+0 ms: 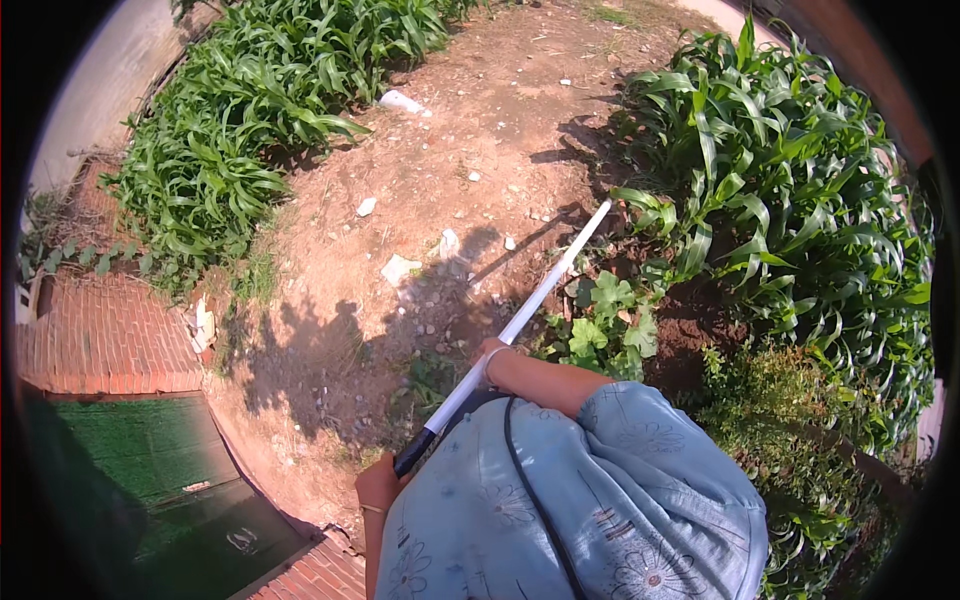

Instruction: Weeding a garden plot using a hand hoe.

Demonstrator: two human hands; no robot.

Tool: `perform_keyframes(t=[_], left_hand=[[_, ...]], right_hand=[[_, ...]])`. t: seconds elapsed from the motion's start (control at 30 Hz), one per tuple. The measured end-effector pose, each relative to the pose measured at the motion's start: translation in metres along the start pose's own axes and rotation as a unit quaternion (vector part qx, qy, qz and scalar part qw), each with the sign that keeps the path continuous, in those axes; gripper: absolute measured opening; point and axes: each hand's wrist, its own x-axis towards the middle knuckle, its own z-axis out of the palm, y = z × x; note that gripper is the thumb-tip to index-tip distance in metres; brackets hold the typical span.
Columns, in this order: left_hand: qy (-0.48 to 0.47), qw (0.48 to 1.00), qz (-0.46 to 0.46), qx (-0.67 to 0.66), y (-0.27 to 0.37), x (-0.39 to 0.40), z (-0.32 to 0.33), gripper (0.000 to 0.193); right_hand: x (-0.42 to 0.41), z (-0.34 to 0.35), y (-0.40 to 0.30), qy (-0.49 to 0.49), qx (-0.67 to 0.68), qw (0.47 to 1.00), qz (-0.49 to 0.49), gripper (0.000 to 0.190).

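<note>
Both of my hands are on a long white pole point(534, 304) that slants up and to the right across the dirt. My left hand point(377, 480) grips the lower end, around its black sleeve point(412, 451). Further up, my right hand point(493, 355) is closed around the white shaft, with a thin bracelet on that wrist. The far end of the pole reaches the base of the corn plants point(750, 180) on the right. Leaves and shade there hide whether a tool head is fitted. Broad-leaved plants point(600, 330) grow just right of the shaft.
A second stand of corn point(240, 135) grows at the upper left. White stones point(400, 268) and a white cylindrical object point(401, 101) lie on the dirt path point(450, 161). A brick edge point(112, 334) borders a green surface point(150, 450) at lower left. Bushy plants point(780, 397) stand at right.
</note>
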Motion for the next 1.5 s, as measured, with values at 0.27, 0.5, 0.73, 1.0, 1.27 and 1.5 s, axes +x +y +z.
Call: perform_keyframes(t=[0.27, 0.5, 0.73, 1.0, 1.27, 1.5], left_hand=[[-0.005, 0.991, 0.122, -0.048, 0.098, 0.059, -0.001, 0.032], [-0.099, 0.993, 0.059, -0.038, 0.079, 0.026, -0.012, 0.033], [-0.016, 0.998, 0.019, -0.054, 0.016, -0.028, -0.003, 0.036], [0.021, 0.980, 0.149, -0.133, 0.070, 0.036, 0.020, 0.038], [-0.119, 0.985, 0.107, -0.059, 0.095, 0.040, 0.012, 0.036], [-0.065, 0.985, 0.000, -0.157, 0.015, -0.044, 0.013, 0.040]], right_hand=[[0.002, -0.048, -0.134, 0.002, 0.090, 0.970, -0.226, 0.011], [0.042, -0.037, -0.046, -0.031, 0.058, 0.976, -0.207, 0.017], [0.008, -0.018, 0.013, -0.106, 0.052, 0.993, 0.018, 0.013], [-0.019, -0.052, -0.094, -0.127, 0.114, 0.965, -0.199, 0.013], [0.020, -0.059, -0.085, -0.060, 0.112, 0.982, -0.142, 0.012], [-0.002, -0.017, 0.024, -0.135, 0.069, 0.987, 0.049, 0.011]])
